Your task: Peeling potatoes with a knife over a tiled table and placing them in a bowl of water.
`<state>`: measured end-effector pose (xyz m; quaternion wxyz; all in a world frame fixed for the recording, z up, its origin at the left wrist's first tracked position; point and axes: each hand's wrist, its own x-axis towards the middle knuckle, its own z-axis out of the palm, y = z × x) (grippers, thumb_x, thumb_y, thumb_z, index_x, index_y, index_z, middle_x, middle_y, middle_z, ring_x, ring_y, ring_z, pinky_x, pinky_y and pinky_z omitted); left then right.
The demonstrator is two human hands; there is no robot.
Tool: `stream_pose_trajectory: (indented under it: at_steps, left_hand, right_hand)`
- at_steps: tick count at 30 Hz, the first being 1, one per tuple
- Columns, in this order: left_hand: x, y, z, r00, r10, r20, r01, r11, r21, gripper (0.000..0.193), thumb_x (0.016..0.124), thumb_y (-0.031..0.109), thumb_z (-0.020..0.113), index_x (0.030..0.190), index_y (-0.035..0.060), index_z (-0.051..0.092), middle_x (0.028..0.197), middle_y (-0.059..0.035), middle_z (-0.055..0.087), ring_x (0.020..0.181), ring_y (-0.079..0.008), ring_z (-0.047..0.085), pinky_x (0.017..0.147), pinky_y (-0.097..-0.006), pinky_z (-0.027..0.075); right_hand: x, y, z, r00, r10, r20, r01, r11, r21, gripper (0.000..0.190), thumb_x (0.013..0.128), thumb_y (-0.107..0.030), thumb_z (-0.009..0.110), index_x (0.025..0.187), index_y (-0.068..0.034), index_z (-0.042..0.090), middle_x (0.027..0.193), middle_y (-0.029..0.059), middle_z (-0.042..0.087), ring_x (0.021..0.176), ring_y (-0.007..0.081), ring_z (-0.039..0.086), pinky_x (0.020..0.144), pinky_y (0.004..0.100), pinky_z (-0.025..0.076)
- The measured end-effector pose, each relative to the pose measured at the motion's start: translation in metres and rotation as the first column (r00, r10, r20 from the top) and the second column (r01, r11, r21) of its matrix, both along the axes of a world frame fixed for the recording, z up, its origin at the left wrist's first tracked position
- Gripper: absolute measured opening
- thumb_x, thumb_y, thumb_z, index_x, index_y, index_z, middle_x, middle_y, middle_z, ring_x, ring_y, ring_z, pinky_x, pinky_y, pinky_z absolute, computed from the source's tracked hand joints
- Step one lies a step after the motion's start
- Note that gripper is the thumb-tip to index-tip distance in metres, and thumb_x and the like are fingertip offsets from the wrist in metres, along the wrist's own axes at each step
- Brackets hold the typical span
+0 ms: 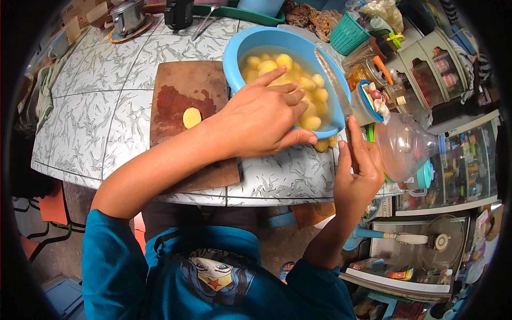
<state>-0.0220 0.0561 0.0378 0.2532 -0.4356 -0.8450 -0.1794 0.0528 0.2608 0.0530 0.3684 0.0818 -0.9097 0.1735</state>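
Observation:
My left hand (266, 116) reaches over the near rim of a blue plastic basin (231, 74), palm down, fingers apart above the potatoes. Inside the basin, several peeled potatoes (319, 95) sit in cloudy water. In my right hand (362, 164) is a knife (336, 82), its blade pointing away from me over the basin's right rim. A wooden cutting board (190, 74) lies left of the basin with a wet patch on it. One cut potato piece (192, 118) rests there, next to my left forearm. My palm and the knife's handle are partly hidden.
Right of the basin stand a tub with garlic and shallots (376, 98), a large clear plastic bottle (406, 146) and a green basket (348, 34). A metal pot (128, 18) and a spoon (205, 22) are at the back. Brownish pieces (321, 145) lie under the basin's near edge.

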Motion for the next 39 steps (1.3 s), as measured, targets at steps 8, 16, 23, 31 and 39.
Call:
stream_pose_trajectory:
  at_steps: [8, 16, 23, 31, 39]
  left_hand:
    - [0.007, -0.057, 0.027, 0.980, 0.198, 0.027, -0.187, 0.859, 0.477, 0.032, 0.085, 0.015, 0.073, 0.115, 0.0069, 0.070, 0.109, -0.0125, 0.072, 0.102, -0.0254, 0.068, 0.093, -0.0371, 0.050]
    - [0.068, -0.122, -0.022, 0.668, 0.419, 0.614, -0.694, 0.648, 0.313, 0.025, 0.084, 0.011, 0.073, 0.107, 0.0016, 0.072, 0.091, -0.0123, 0.073, 0.078, -0.0197, 0.068, 0.070, -0.0303, 0.053]
    - [0.067, -0.102, -0.040, 0.723, 0.331, 0.607, -0.620, 0.698, 0.358, 0.021, 0.087, 0.004, 0.070, 0.107, -0.0022, 0.070, 0.092, -0.0111, 0.073, 0.080, -0.0174, 0.069, 0.074, -0.0278, 0.055]
    - [0.065, -0.086, -0.042, 0.668, 0.192, 0.719, -0.676, 0.559, 0.479, 0.010, 0.087, 0.005, 0.072, 0.091, -0.0037, 0.070, 0.086, -0.0083, 0.073, 0.079, -0.0106, 0.067, 0.071, -0.0239, 0.054]
    - [0.065, -0.083, -0.053, 0.719, 0.165, 0.675, -0.651, 0.501, 0.571, 0.012, 0.082, 0.008, 0.076, 0.086, -0.0029, 0.071, 0.083, -0.0108, 0.073, 0.075, -0.0159, 0.069, 0.068, -0.0270, 0.054]
  right_hand:
    - [0.018, -0.008, -0.003, 0.992, 0.123, 0.028, -0.106, 0.937, -0.332, 0.042, 0.092, -0.008, 0.063, 0.134, 0.000, 0.058, 0.085, 0.0056, 0.064, 0.070, 0.0081, 0.053, 0.062, 0.0266, 0.045]
    - [0.059, -0.069, -0.016, 0.770, 0.453, 0.450, -0.297, 0.878, -0.375, 0.041, 0.095, -0.009, 0.057, 0.135, -0.003, 0.055, 0.102, 0.0222, 0.070, 0.084, 0.0279, 0.071, 0.073, 0.0346, 0.054]
    - [0.054, -0.107, -0.033, 0.779, 0.355, 0.517, -0.312, 0.935, -0.171, 0.044, 0.095, -0.016, 0.054, 0.138, -0.008, 0.051, 0.089, 0.0167, 0.071, 0.073, 0.0342, 0.069, 0.063, 0.0428, 0.055]
    - [0.054, -0.108, -0.046, 0.782, 0.413, 0.467, -0.351, 0.911, -0.219, 0.045, 0.095, -0.016, 0.056, 0.139, -0.007, 0.051, 0.096, 0.0201, 0.071, 0.080, 0.0353, 0.071, 0.066, 0.0416, 0.055]
    - [0.055, -0.107, -0.043, 0.809, 0.450, 0.379, -0.297, 0.868, -0.397, 0.042, 0.093, -0.007, 0.062, 0.135, -0.004, 0.056, 0.102, 0.0203, 0.070, 0.088, 0.0291, 0.072, 0.072, 0.0346, 0.055]
